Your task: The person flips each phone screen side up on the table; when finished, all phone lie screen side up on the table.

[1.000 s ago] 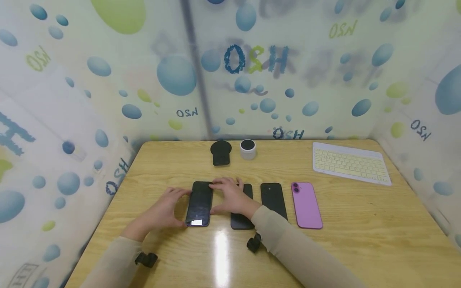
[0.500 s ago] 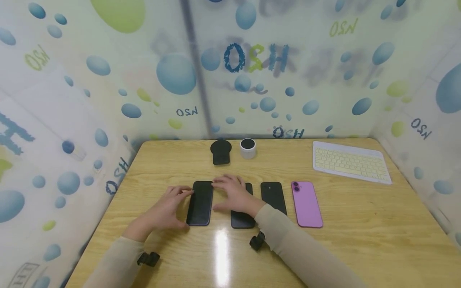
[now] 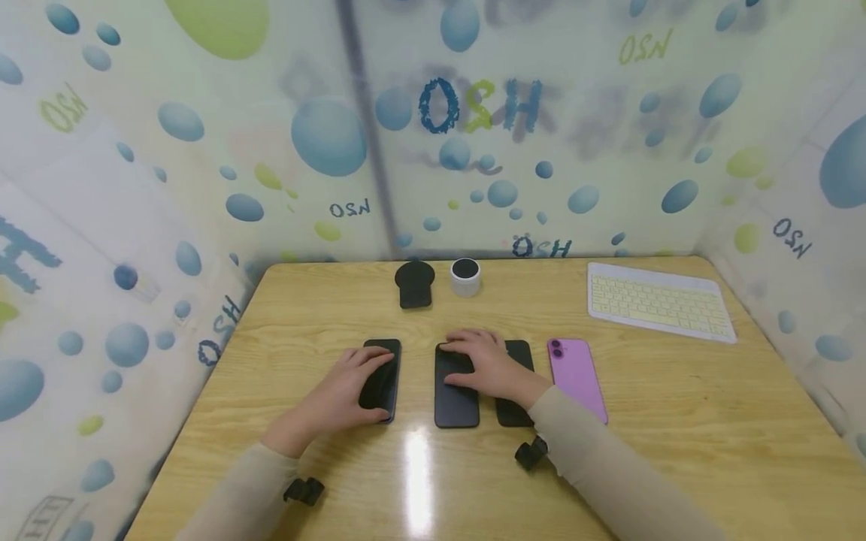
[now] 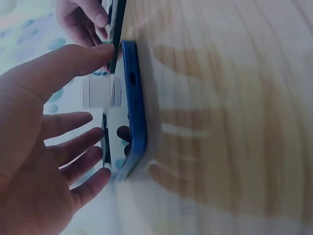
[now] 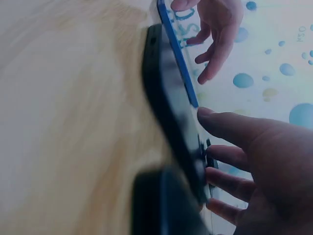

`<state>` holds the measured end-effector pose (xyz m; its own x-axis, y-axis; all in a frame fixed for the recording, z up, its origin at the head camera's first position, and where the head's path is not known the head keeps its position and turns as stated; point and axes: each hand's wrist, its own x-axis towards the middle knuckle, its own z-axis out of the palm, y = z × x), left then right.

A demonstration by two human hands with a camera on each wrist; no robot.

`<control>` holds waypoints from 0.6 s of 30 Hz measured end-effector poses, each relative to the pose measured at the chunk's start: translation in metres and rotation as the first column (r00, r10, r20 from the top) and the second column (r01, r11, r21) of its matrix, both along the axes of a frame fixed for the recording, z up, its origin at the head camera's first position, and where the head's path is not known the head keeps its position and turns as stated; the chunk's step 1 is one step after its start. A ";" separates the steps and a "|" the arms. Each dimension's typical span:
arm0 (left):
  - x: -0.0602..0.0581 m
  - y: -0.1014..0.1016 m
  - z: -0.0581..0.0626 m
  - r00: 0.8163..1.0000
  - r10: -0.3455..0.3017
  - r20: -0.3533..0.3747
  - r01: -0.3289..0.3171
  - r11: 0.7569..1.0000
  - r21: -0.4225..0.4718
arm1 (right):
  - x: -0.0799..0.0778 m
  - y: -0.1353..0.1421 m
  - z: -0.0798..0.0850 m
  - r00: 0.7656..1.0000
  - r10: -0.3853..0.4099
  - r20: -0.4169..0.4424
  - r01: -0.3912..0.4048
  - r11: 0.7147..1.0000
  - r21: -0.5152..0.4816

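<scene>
My left hand is over the leftmost phone, a dark-screened one with a blue edge. Its fingers are spread, and in the left wrist view they look apart from the phone. Over the second, black phone is my right hand, fingers loosely extended; the right wrist view shows them near that phone's far side, contact unclear. A third black phone is partly hidden under my right hand and wrist. To its right lies a pink phone, its lower corner covered by my sleeve.
A black round-topped stand and a small white cylinder with a dark top stand at the back of the wooden table. A white keyboard lies back right. Patterned curtains enclose the table.
My right hand has moved right, from beside the leftmost phone to above the second one. My left hand has shifted right, from the leftmost phone's left edge to over it.
</scene>
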<state>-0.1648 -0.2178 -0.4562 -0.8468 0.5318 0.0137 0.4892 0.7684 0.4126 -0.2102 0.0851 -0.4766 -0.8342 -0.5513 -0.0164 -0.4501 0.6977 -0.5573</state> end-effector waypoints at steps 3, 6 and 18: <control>0.000 0.009 -0.001 1.000 -0.007 0.017 0.007 1.000 -0.011 | 0.004 0.013 0.000 1.000 -0.016 -0.011 0.015 1.000 -0.023; 0.000 0.019 -0.003 1.000 -0.025 0.014 0.025 0.999 -0.022 | 0.008 0.024 0.000 0.999 -0.026 -0.030 0.024 0.999 -0.047; 0.001 0.054 -0.005 0.997 -0.074 -0.010 0.074 0.997 -0.025 | 0.015 0.044 -0.001 0.996 -0.015 -0.086 0.011 0.999 -0.038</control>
<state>-0.1639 -0.1640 -0.4608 -0.8050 0.5931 0.0085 0.5493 0.7400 0.3883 -0.1954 0.1286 -0.4774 -0.8386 -0.5394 0.0765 -0.4889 0.6832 -0.5425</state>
